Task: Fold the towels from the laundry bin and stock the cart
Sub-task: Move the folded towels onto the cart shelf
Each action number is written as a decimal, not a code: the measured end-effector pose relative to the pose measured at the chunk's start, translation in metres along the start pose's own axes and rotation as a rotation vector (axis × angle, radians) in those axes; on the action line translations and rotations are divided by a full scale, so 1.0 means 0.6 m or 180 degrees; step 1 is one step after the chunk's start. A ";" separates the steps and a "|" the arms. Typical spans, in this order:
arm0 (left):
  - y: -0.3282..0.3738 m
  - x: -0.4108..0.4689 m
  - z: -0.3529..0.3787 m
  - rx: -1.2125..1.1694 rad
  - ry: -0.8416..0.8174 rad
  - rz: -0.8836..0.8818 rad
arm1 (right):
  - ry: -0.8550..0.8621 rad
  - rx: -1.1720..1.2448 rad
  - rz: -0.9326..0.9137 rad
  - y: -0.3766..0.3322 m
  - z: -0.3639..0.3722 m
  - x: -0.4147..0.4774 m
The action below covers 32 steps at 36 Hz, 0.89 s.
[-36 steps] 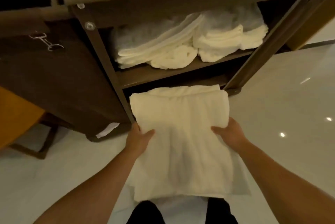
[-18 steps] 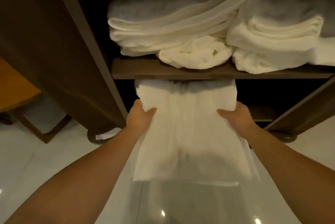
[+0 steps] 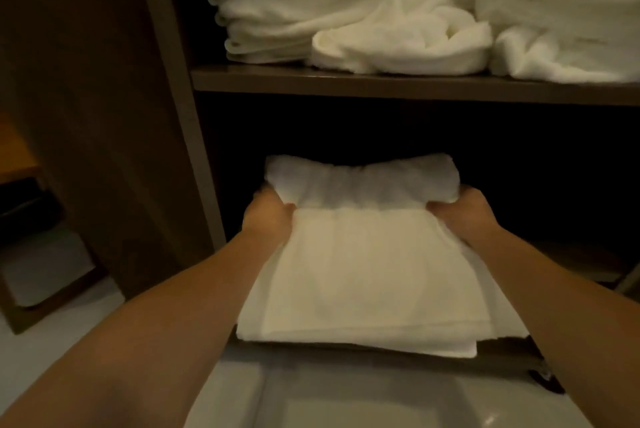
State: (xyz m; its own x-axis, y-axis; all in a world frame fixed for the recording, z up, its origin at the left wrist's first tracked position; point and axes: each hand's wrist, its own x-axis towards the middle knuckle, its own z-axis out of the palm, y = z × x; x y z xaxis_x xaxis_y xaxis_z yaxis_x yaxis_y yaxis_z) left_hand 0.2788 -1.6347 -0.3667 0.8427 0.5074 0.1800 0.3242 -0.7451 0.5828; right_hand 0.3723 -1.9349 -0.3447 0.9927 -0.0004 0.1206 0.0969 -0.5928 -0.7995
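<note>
We are gripping the folded towel [image 3: 363, 271] by its sides with left hand [image 3: 268, 211] and right hand [image 3: 464, 209]. It is now sliding into the lower bay of the cart [image 3: 180, 81], nearly stocked; beyond our hands, stacked towels [image 3: 294, 4] are filling the shelf [image 3: 381, 82] above.

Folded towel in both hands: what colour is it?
White, plain, no pattern; folded towel, head view.

no readable text, no labels, no brands, no numbers
</note>
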 end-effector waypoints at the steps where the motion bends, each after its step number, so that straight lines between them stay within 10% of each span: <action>1: 0.001 -0.006 0.004 0.0289 0.0058 0.0023 | -0.0037 -0.0169 0.0077 0.004 0.002 0.006; 10: 0.027 -0.118 0.027 0.0797 0.0012 0.2080 | 0.0174 -0.1600 -0.0334 0.008 0.023 0.014; 17: 0.012 -0.178 0.059 0.2403 -0.0914 0.1816 | -0.0725 -0.2719 -0.1705 0.007 0.029 -0.094; 32: 0.045 -0.060 0.033 0.1691 -0.1202 0.1913 | -0.1529 -0.3380 -0.1575 -0.025 0.075 -0.033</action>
State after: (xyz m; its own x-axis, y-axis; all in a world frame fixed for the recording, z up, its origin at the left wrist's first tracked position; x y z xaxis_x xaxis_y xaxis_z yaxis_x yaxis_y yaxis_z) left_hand 0.2656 -1.6816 -0.3734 0.9899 -0.1413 0.0092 -0.1414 -0.9899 0.0122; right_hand 0.3545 -1.8896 -0.3618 0.8145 0.5649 -0.1323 0.5800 -0.7985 0.1611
